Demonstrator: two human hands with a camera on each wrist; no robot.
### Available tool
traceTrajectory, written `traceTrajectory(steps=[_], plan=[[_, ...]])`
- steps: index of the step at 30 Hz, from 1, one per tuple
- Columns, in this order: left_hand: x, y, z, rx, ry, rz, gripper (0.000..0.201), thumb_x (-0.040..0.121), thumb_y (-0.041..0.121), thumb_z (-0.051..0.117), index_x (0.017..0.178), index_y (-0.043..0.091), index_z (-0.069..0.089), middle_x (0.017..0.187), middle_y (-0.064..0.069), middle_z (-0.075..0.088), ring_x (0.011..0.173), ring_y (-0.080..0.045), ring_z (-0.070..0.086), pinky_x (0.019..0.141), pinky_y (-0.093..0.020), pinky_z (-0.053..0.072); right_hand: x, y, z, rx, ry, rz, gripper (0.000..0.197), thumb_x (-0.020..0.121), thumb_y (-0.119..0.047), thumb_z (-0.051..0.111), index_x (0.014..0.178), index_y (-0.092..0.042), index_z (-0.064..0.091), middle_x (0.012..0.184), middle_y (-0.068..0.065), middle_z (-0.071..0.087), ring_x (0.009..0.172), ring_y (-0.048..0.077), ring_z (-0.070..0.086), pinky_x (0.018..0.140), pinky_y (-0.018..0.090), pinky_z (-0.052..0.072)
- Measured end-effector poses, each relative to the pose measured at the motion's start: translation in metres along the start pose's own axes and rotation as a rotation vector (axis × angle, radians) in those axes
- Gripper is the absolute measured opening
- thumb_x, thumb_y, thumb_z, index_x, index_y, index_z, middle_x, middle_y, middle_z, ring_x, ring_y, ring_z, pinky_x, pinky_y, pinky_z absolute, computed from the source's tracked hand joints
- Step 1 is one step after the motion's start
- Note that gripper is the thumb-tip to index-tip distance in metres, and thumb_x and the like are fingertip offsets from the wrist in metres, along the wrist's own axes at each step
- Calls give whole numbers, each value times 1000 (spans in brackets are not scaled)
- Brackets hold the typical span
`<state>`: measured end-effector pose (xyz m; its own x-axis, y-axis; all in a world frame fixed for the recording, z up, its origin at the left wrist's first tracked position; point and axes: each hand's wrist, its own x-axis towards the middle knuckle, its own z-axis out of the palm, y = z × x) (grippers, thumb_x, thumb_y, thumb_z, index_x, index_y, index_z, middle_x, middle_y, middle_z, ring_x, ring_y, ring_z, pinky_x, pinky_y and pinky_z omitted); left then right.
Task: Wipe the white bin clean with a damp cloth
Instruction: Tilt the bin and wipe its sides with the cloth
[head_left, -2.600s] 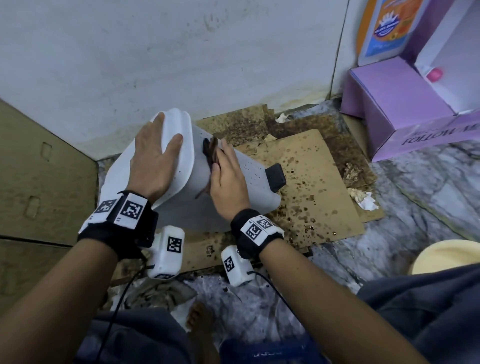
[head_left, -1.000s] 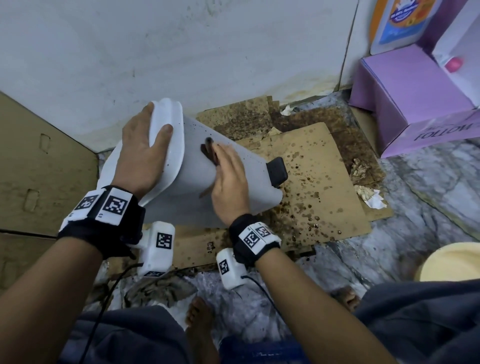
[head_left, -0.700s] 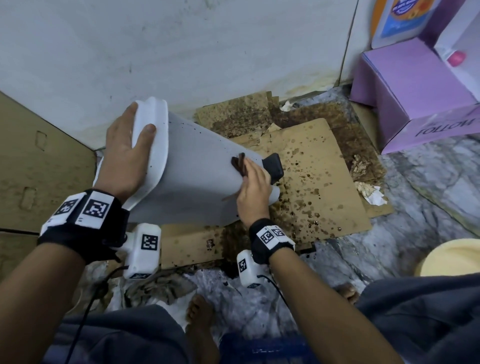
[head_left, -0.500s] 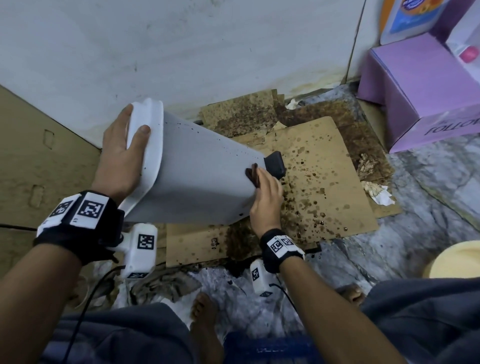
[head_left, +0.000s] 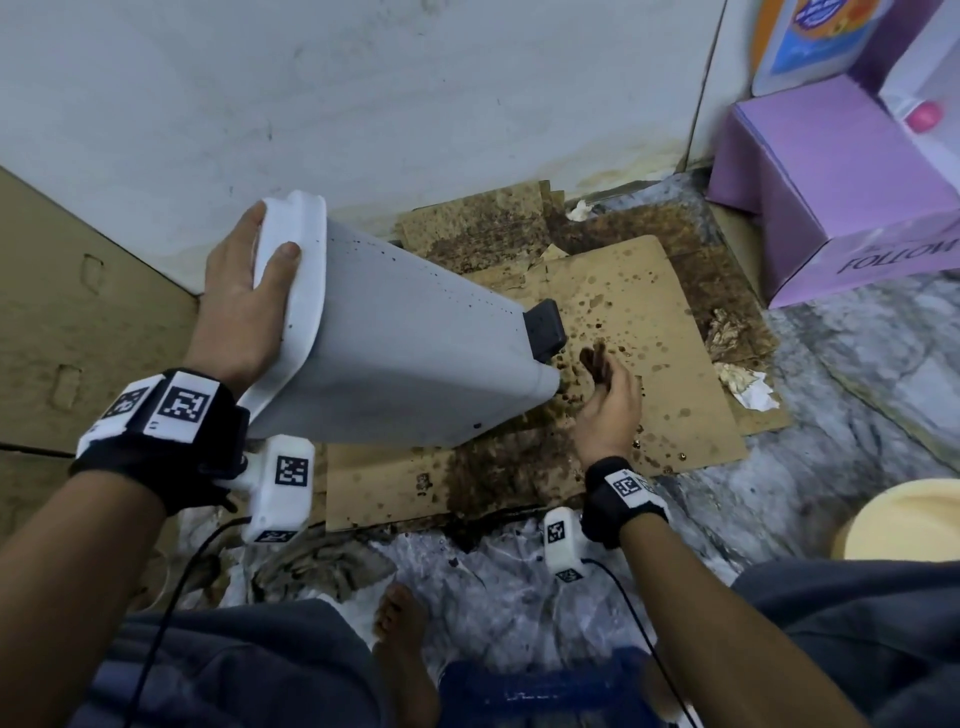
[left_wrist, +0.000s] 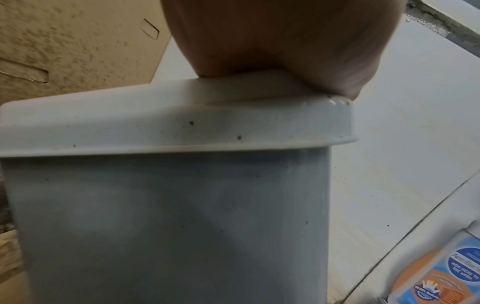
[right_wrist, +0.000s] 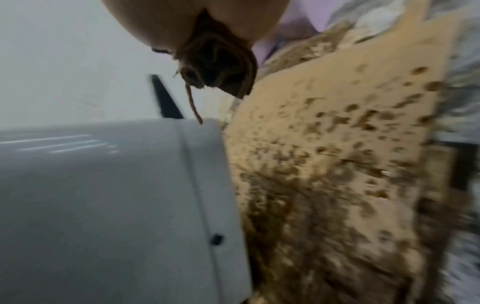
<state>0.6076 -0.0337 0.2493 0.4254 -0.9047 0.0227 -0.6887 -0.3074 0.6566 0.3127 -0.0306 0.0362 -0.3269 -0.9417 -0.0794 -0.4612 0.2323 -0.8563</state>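
While the left hand (head_left: 244, 312) grips the lid end of the tilted bin (head_left: 415, 353), whose base sits on stained cardboard (head_left: 649, 312), the right hand (head_left: 608, 410) is curled round a brown cloth (head_left: 595, 361) just beyond that base, apparently clear of it. Set the cloth on the bin's speckled side, press firmly, and hold the tilt steady.

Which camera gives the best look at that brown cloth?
The right wrist view: the cloth hangs close up, bunched in the right hand, a loose thread dangling. The head view shows only a small dark wad. The left wrist view misses it, facing the bin.
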Motion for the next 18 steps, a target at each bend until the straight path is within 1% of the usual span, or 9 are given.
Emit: traceTrajectory(steps=[2,4,7,8,10,13,15,17,18], plan=[[1,-1,-1,4,0,5,59,100,46,39,155,30,25,159,-1,26,146,-17,26,121,-43,20,-6,-29,-1,85,25,-111,49,93,5,40,139,-11,45,136,12,46,128,24,41,108,30,31],[1,-1,-1,3,3,6,58,101,44,39,155,30,25,160,-1,26,147,-17,25,121,-42,19,-18,-57,6,102,-67,-265,59,89,10,41,142,-17,42,139,8,42,128,19,37,111,27,26],[0,-3,-2,3,-7,-1,58,100,43,39,155,31,23,160,0,25,147,-16,25,121,-42,19,-33,-67,29,14,-180,-431,67,82,15,42,141,-17,44,140,7,43,127,25,36,113,40,29],[-1,-5,-3,-3,-9,1,59,100,44,39,155,31,24,160,1,25,146,-16,25,121,-43,19,-35,-61,36,-35,-195,-418,69,81,16,42,142,-17,44,140,7,43,127,27,35,112,45,30],[-2,-8,-4,-16,0,10,60,99,45,39,155,30,24,160,2,26,146,-15,26,121,-43,20,-35,-47,39,-73,-192,-297,71,80,16,42,143,-18,41,140,6,41,127,27,32,111,47,29],[-3,-10,-3,-14,11,13,59,100,43,39,155,30,25,160,2,25,146,-15,25,121,-41,20,-35,-28,28,-166,-217,-199,68,83,13,42,144,-17,40,139,8,39,128,26,29,111,41,25],[-4,-9,-2,-17,16,15,59,99,45,40,155,31,25,160,1,25,146,-16,26,121,-42,20,-33,-13,19,-195,-199,-90,59,87,10,43,141,-14,44,136,10,41,129,27,32,111,36,25],[-4,-9,-2,-18,19,28,62,97,48,40,154,30,26,159,1,27,145,-17,27,121,-43,21,-30,-7,10,-109,-128,37,51,89,7,41,137,-11,49,130,13,46,126,30,38,107,34,29],[-3,-10,-2,-22,21,34,64,95,50,40,154,30,27,159,2,27,145,-16,28,121,-44,21,-28,-11,6,-40,-89,51,48,91,5,41,136,-10,49,129,13,47,125,30,41,105,32,31]])
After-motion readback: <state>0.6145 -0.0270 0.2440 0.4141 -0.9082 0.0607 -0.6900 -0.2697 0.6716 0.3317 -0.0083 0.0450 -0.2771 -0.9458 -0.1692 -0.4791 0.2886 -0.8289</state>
